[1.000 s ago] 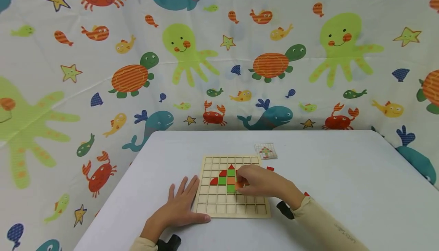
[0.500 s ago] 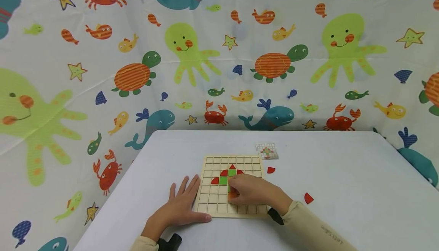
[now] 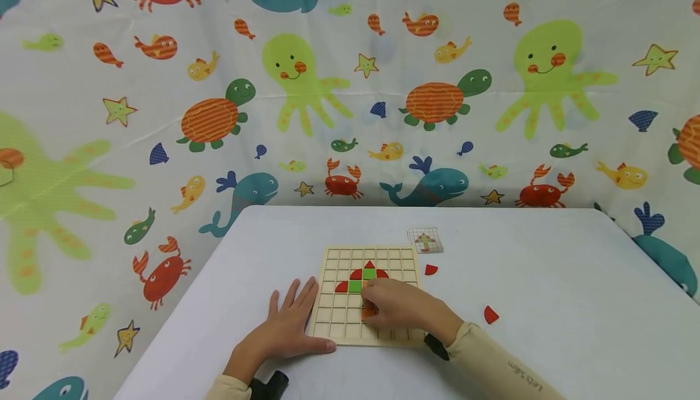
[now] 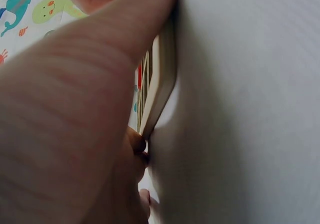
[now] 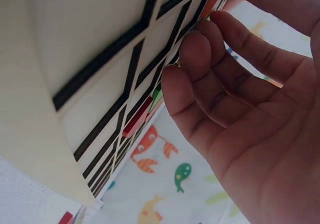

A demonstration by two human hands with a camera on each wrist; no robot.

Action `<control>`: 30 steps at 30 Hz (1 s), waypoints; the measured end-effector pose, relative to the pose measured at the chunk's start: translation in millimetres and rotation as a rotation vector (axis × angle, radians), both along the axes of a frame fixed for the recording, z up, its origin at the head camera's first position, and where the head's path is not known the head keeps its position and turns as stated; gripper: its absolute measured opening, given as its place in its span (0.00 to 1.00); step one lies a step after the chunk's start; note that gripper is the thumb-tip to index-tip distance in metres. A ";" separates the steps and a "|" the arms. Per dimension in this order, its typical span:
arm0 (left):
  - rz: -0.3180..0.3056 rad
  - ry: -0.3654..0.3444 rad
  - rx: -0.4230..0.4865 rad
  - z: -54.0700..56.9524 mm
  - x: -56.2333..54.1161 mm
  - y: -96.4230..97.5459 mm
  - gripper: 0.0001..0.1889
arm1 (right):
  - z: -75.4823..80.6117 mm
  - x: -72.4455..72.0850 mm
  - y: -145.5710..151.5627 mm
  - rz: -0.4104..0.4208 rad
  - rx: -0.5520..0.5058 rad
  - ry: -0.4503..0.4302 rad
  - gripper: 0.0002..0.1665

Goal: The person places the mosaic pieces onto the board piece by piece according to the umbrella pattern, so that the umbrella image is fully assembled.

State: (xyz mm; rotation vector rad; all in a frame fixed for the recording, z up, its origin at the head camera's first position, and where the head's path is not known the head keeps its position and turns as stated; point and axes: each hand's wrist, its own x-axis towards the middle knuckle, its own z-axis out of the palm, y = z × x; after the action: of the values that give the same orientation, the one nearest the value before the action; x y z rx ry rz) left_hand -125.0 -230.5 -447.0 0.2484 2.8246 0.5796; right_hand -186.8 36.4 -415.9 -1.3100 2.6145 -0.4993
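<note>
A wooden grid board (image 3: 336, 318) lies on the table in the head view, bearing a pattern of red tiles (image 3: 341, 287) and green squares (image 3: 355, 287). My left hand (image 3: 284, 331) rests flat at the board's left edge, fingers spread, its thumb at the front left corner. Over the board's middle, my right hand (image 3: 401, 307) pinches an orange square tile (image 3: 368, 311) at a cell in the pattern's centre column. This hand hides the cells to the right. In the right wrist view, curled fingertips (image 5: 195, 54) meet the grid near the orange tile (image 5: 214, 0).
Two loose red quarter-circle tiles lie right of the board, one near its edge (image 3: 431, 270), the other tile (image 3: 491, 315) beyond the right forearm. Behind the board's right corner is a small pattern card (image 3: 425, 241). A printed sea-animal cloth (image 3: 350, 53) hangs behind the table.
My right hand has moved left and nearer with the orange tile, down to a lower cell, and barely moved in the last half second. The left hand has stayed put.
</note>
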 end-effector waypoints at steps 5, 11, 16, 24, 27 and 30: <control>-0.002 0.008 0.002 -1.0 -1.6 -0.4 0.71 | -0.5 -0.6 -0.8 -0.010 -0.002 0.003 0.13; 0.000 0.013 -0.007 -2.7 -2.8 -0.3 0.72 | -0.7 -0.9 0.0 -0.019 -0.010 -0.029 0.14; 0.000 0.006 -0.002 -4.3 -3.5 0.2 0.72 | 4.9 -4.2 7.1 -0.078 -0.022 -0.068 0.12; 0.005 0.006 0.005 -4.5 -3.4 0.1 0.71 | 19.7 -19.6 35.2 -0.161 -0.092 -0.057 0.16; 0.005 0.005 0.005 -4.6 -2.8 0.4 0.71 | 21.4 -27.9 48.8 -0.210 -0.104 -0.075 0.15; 0.001 0.009 0.008 -5.2 -3.1 0.0 0.71 | 22.7 -35.9 62.2 -0.263 -0.109 -0.084 0.15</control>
State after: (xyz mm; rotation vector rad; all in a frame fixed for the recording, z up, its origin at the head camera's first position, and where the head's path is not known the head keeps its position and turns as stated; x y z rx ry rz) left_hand -128.1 -230.5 -452.2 0.2511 2.8320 0.5913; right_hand -222.7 98.6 -393.2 -0.9515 2.7360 -0.7291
